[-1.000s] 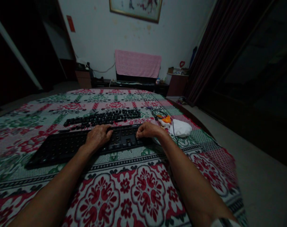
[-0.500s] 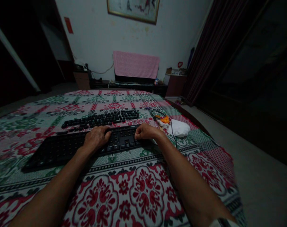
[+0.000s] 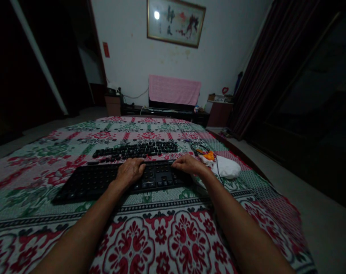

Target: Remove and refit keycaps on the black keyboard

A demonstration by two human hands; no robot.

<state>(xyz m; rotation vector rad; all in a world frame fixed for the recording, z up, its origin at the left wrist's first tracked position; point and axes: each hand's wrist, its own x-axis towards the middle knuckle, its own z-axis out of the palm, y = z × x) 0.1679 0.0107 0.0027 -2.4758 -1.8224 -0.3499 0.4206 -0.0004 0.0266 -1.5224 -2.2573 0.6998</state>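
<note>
A black keyboard [image 3: 87, 179] lies on the patterned cloth, many of its key places bare, with some keys still fitted along its near edge. My left hand [image 3: 130, 170] lies across its middle, fingers curled over the far edge and thumb to the right, gripping it. Over the number-pad end, my right hand [image 3: 187, 164] has its fingertips pinched together at the keys; whatever is between them is too small to make out. Loose black keycaps [image 3: 138, 150] are laid out in rows just beyond the keyboard.
Right of the keyboard sit a white bag [image 3: 227, 167], an orange item [image 3: 209, 155] and a coiled black cable [image 3: 200, 146]. The floral tablecloth [image 3: 161, 236] covers the table. Further back, a pink towel [image 3: 174, 89] hangs over a dark screen by the wall.
The view has tilted up and shifted left, so the scene sits lower and further right. My right hand has moved slightly toward the keyboard's far edge; the left keeps its hold.
</note>
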